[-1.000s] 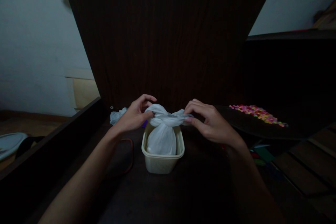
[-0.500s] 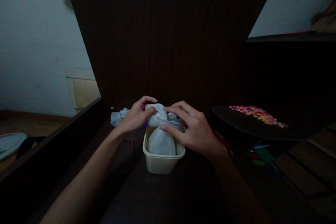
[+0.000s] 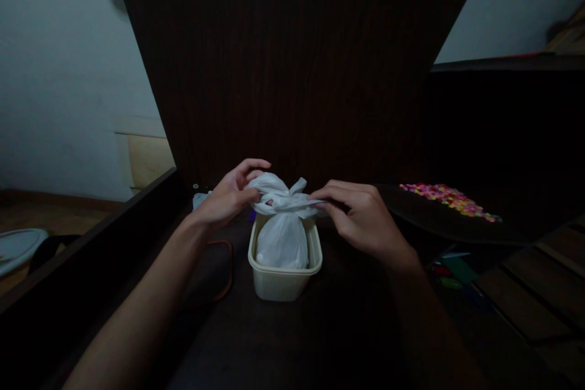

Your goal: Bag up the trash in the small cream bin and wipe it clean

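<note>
A white plastic bag [image 3: 282, 242] bulges inside a cream plastic basket [image 3: 280, 285], its twisted top rising above the far rim. My left hand [image 3: 231, 196] grips a loop of the bag's top from the left, with some upper fingers lifted. From the right, my right hand [image 3: 361, 210] pinches an end of the bag between thumb and fingers and stretches it sideways. A knot-like crossing lies between the two hands. What the bag contains is hidden.
Behind the basket stands a tall dark wooden panel [image 3: 292, 73]. A low dark board [image 3: 91, 244] runs along the left. Small pink and yellow pieces [image 3: 450, 200] cover part of a shelf on the right. A brown-edged flat item [image 3: 223, 268] lies left of the basket.
My right hand has moved right, drawing an end of the bag out sideways. My left hand has shifted slightly left and up with its loop. The basket stays in place.
</note>
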Tool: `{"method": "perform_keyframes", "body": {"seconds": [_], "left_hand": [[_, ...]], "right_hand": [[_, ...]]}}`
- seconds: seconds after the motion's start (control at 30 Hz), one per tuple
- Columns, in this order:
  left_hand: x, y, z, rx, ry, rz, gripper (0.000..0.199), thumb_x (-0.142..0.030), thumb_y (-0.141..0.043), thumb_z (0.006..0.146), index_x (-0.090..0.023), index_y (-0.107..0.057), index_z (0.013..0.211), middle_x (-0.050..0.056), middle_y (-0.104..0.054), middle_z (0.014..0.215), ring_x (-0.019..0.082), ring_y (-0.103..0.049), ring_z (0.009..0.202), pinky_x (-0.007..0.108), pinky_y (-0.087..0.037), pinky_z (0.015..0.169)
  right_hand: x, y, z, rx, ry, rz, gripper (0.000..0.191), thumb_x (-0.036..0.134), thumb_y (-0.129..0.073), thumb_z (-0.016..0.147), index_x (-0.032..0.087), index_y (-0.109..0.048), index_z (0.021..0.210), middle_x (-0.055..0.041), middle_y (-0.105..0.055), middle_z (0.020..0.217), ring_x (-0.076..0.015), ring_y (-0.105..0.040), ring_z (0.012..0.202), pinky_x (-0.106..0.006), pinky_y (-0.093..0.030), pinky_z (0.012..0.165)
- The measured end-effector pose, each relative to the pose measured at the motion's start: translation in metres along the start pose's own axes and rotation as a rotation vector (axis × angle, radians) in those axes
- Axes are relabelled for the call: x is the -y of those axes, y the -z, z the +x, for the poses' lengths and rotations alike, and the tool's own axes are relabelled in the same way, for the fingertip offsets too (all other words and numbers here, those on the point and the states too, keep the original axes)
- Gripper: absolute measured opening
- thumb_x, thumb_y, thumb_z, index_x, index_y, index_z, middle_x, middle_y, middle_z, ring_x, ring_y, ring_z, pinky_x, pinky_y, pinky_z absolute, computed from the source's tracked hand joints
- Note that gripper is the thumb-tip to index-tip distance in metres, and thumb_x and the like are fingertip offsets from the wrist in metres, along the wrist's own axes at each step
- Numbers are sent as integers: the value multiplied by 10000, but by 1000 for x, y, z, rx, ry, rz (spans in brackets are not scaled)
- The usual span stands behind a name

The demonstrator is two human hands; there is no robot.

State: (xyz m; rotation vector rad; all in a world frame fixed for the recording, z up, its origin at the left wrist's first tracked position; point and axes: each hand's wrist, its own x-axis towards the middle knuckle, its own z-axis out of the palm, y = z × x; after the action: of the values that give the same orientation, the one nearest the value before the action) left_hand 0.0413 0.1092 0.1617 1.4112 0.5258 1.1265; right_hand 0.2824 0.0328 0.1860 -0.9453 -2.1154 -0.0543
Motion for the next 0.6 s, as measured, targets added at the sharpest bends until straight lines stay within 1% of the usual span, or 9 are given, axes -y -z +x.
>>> {"method": "perform_keyframes", "body": {"seconds": [0.07, 0.13, 0.2, 0.27, 0.33, 0.4, 0.43, 0.53, 0.6], "left_hand": [[0, 4, 1, -17, -21, 29, 561, -26, -674, 601, -188, -610, 1135, -25, -673, 840, 122, -635, 712, 222, -503, 654], [0, 7, 1, -45, -33, 52, 506, -27, -681, 609, -180, -632, 1089, -28, -668, 818, 112, -621, 694, 206, -483, 630], [0, 8, 1, -60, -48, 47, 443, -52, -715, 635, -177, -647, 1054, -21, -673, 831, 110, -618, 694, 207, -483, 627], [0, 8, 2, -49, -66, 31, 396, -101, -770, 668, -177, -658, 1039, -1, -689, 873, 127, -640, 739, 235, -511, 673], [0, 7, 2, -36, -93, 34, 390, -154, -824, 679, -175, -669, 1036, 31, -709, 951, 162, -668, 846, 275, -536, 763], [1, 6, 2, -46, -104, 74, 415, -201, -854, 678, -175, -678, 1053, 61, -720, 1046, 193, -673, 951, 302, -536, 835], [1, 5, 2, -61, -94, 109, 418, -233, -856, 689, -175, -679, 1063, 67, -721, 1071, 199, -671, 968, 304, -532, 840], [3, 0, 1, -88, 15, 217, 363, -346, -805, 758, -170, -690, 1054, 49, -733, 986, 196, -670, 867, 292, -518, 756], [6, -5, -1, -66, 75, 231, 313, -374, -771, 784, -164, -709, 1009, 41, -736, 888, 216, -673, 816, 305, -514, 719]], "right_hand": [[-5, 7, 0, -49, -35, 56, 172, 95, -587, 906, 198, -720, 868, -25, -731, 832, -173, -682, 762, -303, -518, 691], [-12, 12, -1, -133, -113, 142, 136, 153, -592, 917, 205, -694, 843, -20, -699, 793, -167, -650, 708, -299, -499, 636], [-21, 14, -1, -267, -202, 245, 108, 235, -608, 927, 215, -673, 844, -18, -672, 778, -158, -619, 660, -286, -477, 580], [-32, 11, -1, -413, -274, 365, 75, 282, -629, 918, 228, -658, 874, -16, -662, 799, -152, -613, 658, -275, -475, 569], [-43, 7, 0, -508, -321, 502, 40, 274, -652, 887, 240, -645, 907, -9, -661, 817, -152, -627, 680, -273, -489, 589], [-52, 3, 3, -548, -343, 642, 73, 258, -652, 856, 249, -632, 926, -3, -670, 820, -163, -649, 705, -286, -513, 620], [-55, 2, 6, -565, -346, 705, 84, 262, -644, 846, 252, -629, 929, -5, -681, 827, -175, -665, 730, -301, -529, 646], [-63, 1, 22, -640, -336, 861, 103, 303, -627, 816, 257, -637, 907, -18, -717, 866, -213, -702, 851, -356, -566, 759], [-68, 1, 37, -675, -350, 919, 106, 305, -639, 772, 255, -655, 864, -13, -724, 858, -211, -702, 885, -353, -569, 795]]}}
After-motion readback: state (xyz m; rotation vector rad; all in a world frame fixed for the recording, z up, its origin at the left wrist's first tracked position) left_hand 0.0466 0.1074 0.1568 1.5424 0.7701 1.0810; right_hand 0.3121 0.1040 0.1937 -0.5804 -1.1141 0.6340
